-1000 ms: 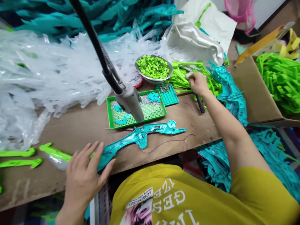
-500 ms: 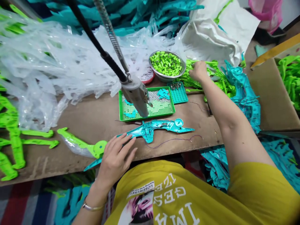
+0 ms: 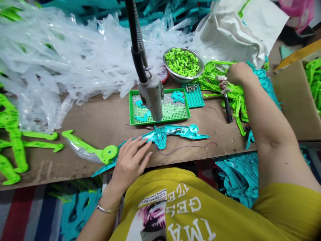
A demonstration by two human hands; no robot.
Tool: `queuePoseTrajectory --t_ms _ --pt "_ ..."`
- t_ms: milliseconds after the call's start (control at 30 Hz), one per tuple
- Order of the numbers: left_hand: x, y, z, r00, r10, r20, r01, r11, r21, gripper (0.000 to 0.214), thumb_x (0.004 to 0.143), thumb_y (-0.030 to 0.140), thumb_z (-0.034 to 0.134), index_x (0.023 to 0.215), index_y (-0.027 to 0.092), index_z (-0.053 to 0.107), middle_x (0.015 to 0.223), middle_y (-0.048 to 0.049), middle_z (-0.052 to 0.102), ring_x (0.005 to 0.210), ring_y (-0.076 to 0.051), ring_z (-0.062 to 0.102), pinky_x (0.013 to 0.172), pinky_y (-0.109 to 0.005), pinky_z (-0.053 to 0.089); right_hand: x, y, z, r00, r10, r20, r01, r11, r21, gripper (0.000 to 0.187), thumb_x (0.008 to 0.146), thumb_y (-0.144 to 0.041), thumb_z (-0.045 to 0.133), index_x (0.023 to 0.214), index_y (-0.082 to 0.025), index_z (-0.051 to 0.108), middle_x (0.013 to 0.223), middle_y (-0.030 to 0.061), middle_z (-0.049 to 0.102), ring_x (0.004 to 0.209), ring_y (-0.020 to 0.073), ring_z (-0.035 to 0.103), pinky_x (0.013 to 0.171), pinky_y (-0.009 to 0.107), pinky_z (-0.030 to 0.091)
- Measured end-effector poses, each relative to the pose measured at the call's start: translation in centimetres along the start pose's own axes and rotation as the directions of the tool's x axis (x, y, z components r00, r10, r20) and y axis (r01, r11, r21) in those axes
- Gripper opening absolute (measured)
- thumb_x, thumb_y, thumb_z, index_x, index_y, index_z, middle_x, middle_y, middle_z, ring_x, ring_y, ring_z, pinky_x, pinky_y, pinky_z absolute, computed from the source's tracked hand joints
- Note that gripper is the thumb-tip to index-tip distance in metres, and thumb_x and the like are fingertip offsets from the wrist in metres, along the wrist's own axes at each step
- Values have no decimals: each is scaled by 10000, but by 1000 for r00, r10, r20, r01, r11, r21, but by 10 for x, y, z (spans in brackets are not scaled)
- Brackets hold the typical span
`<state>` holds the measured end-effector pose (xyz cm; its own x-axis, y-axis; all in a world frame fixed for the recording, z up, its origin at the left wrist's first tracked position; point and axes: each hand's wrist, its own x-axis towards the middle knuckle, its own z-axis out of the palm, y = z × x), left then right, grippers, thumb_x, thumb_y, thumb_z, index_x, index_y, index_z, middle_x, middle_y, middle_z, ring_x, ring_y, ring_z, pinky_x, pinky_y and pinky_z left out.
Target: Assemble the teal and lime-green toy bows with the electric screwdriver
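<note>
My left hand lies with outstretched fingers on the left part of a long teal plastic shell, which shows small inner fittings and a round end. A thin dark wire runs along the table in front of it. Out to the right, my right hand is closed above a heap of lime-green plastic parts; whatever its fingers hold is hidden. Beside it rests a black-handled tool with a wrapped top. An electric screwdriver hangs over the shell.
Behind the shell are a green tray of screws and teal pieces, a small teal tray and a metal bowl of green pieces. Clear plastic parts pile up at left. A cardboard box stands at right.
My right hand has moved rightward over the green heap, and the black-handled tool now shows. My left hand stays on the teal shell. The screwdriver hangs more upright in view.
</note>
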<state>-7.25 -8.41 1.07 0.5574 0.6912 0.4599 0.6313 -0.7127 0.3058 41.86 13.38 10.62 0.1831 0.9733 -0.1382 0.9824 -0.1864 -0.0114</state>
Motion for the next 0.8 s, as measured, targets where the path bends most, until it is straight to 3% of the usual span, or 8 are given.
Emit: queuePoseTrajectory --t_ms 67,133,233,300,400,500,600,800 --pt "-2 0 1 1000 -9 0 9 1000 -15 503 903 119 716 1381 204 587 1291 -155 700 1275 -343 644 1080 -555 520 -19 12 -2 998 57 33 -58 998 22 205 926 -272 594 1079 -196 706 1147 144 741 1193 341 644 1051 604 474" --pt "-3 0 2 1000 -30 -1 30 999 -41 539 911 131 709 1422 223 567 1305 -151 691 1282 -339 639 1084 -548 520 -47 20 0 997 77 -25 -74 991 115 251 900 -241 552 1102 -264 699 1054 86 766 1090 315 666 979 556 518" --pt "-3 -1 6 998 -70 -6 70 995 -72 632 929 193 705 1519 247 485 1373 -162 650 1319 -344 611 1092 -542 514 -97 20 12 990 57 -127 -17 955 296 331 820 -204 533 1096 -221 716 972 67 771 985 307 685 893 488 534" --pt "0 -1 12 995 -98 6 98 993 -71 707 943 281 704 1582 237 403 1449 -189 598 1371 -369 564 1116 -566 485 -129 14 25 997 6 -79 20 945 328 263 787 -213 536 948 -189 744 870 65 765 892 277 687 817 403 525" --pt "4 0 23 990 -115 75 119 992 -48 818 956 430 679 1636 187 294 1523 -233 532 1401 -404 525 1144 -603 426 -163 0 49 977 -213 6 199 919 340 262 796 -228 485 812 -183 742 789 68 746 787 241 667 743 346 477" --pt "6 -1 33 989 -105 107 105 994 5 843 962 488 655 1645 176 272 1502 -228 563 1361 -399 562 1162 -611 374 -178 -13 73 927 -374 7 359 894 267 263 793 -212 462 737 -180 717 759 77 730 735 219 644 734 332 434" --pt "5 -3 36 992 -91 92 86 995 56 824 961 471 662 1638 178 294 1458 -215 609 1315 -383 603 1157 -585 372 -178 -20 90 904 -427 18 413 884 219 258 804 -203 451 720 -179 693 720 78 702 711 211 618 734 330 403" --pt "0 -19 25 992 -58 112 48 995 91 803 945 454 686 1608 156 344 1393 -217 649 1245 -379 644 1085 -544 440 -168 -25 97 846 -531 54 508 832 224 224 808 -186 454 678 -190 636 707 69 675 705 202 583 729 337 350"
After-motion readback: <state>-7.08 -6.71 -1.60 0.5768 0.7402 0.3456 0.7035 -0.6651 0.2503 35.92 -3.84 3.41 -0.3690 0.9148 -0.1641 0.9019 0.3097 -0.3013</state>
